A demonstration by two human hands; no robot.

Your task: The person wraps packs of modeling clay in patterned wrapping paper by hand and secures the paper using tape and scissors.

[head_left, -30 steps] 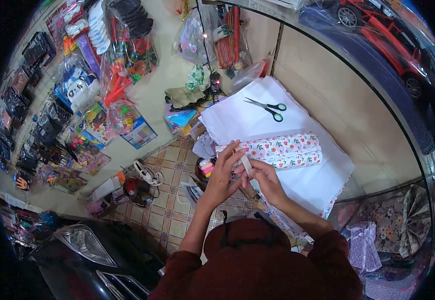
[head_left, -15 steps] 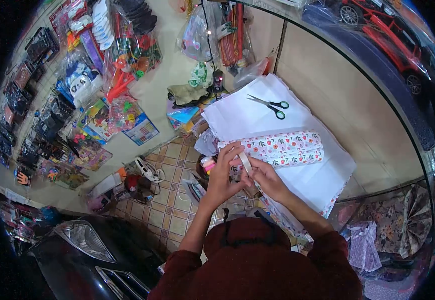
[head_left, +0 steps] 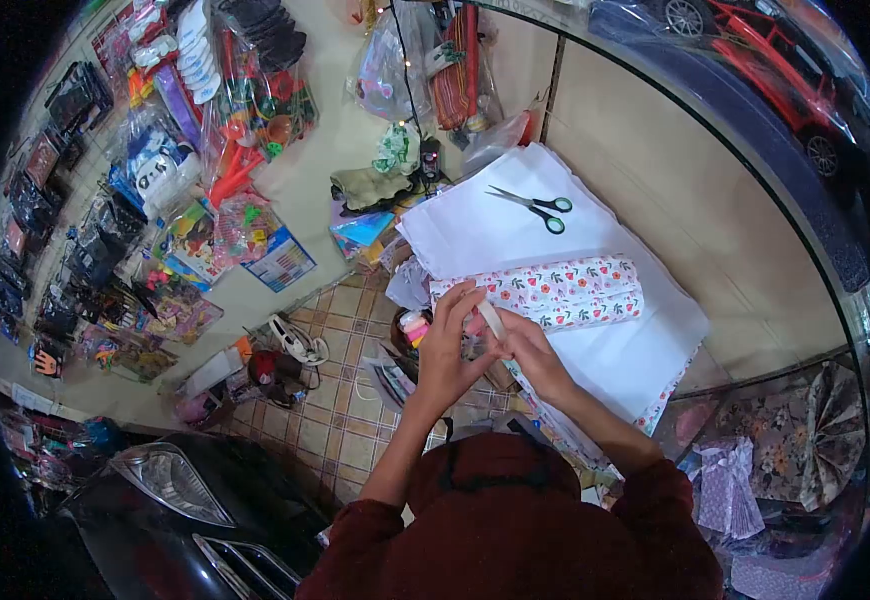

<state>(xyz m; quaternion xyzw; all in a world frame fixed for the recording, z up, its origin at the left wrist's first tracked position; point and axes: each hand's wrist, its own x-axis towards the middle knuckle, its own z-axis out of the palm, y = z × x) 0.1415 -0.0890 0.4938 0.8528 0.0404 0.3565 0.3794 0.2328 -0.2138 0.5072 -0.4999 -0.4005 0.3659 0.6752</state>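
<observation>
A pale ring, which looks like a roll of tape (head_left: 492, 321), is held between both hands. My left hand (head_left: 445, 345) has its fingers bent round the roll's left side. On its right side, my right hand (head_left: 532, 358) pinches the roll with thumb and fingers. Just beyond the hands lies a package wrapped in floral paper (head_left: 575, 292), on white sheets (head_left: 515, 240) whose underside shows a floral print at the edge. Scissors with black and green handles (head_left: 545, 210) rest on the sheets, blades partly apart.
Bagged toys (head_left: 255, 120) hang on the wall at the left. A black motorcycle or vehicle body (head_left: 165, 510) stands at the lower left above the tiled floor (head_left: 325, 420). A glass edge (head_left: 715, 130) curves along the right, with a boxed red toy car (head_left: 765, 60) behind it.
The view has shifted slightly. Both hands stay close together round the roll, with small finger movements and a slight change in the roll's tilt.
</observation>
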